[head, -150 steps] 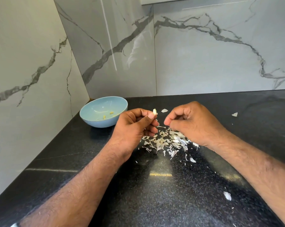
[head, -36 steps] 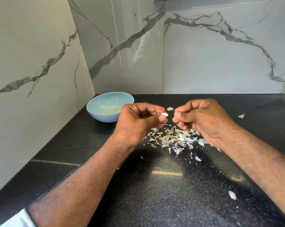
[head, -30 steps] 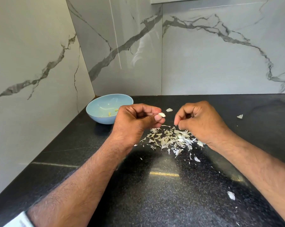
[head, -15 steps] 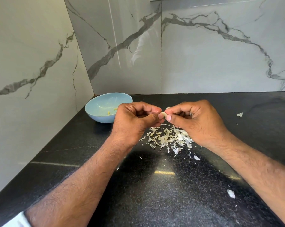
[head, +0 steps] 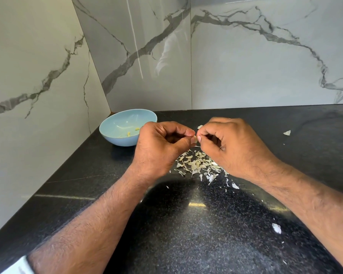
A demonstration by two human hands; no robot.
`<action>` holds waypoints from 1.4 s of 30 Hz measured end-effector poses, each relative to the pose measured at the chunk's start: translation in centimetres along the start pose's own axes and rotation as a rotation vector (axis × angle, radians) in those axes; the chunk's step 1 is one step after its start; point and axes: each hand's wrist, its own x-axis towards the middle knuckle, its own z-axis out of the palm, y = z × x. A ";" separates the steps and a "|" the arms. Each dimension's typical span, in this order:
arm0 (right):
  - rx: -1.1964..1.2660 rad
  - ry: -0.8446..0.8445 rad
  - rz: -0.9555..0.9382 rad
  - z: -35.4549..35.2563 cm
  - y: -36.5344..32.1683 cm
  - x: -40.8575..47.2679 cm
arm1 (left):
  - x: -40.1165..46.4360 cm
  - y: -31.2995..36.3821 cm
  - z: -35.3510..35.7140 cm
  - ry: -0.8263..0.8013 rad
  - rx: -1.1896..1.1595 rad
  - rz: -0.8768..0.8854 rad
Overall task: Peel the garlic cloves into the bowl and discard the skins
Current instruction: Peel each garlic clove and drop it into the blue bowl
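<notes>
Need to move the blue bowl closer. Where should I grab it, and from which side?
Grip the blue bowl by its near right rim, coming from above. It sits upright and open, walls close behind and left; the left hand is nearest.

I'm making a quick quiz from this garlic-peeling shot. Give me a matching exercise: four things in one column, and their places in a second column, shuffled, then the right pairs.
Column 1
1. blue bowl
2. garlic clove
3. pile of skins
4. lone skin flake

Column 2
A. pinched between left hand and right hand
B. on the black counter, below the hands
C. by the wall corner, far left
D. alone on the counter, far right

Pairs: 1-C, 2-A, 3-B, 4-D
</notes>
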 end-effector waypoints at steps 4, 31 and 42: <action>-0.041 -0.008 -0.033 -0.1 -0.1 0.1 | 0.1 0.3 -0.2 -0.024 0.044 0.049; 0.211 0.042 0.233 -0.6 1.1 0.0 | 0.4 0.7 -0.6 -0.063 -0.674 -0.284; 0.144 0.046 0.080 -0.5 0.5 -0.3 | 0.4 0.4 -0.7 -0.049 -0.661 -0.325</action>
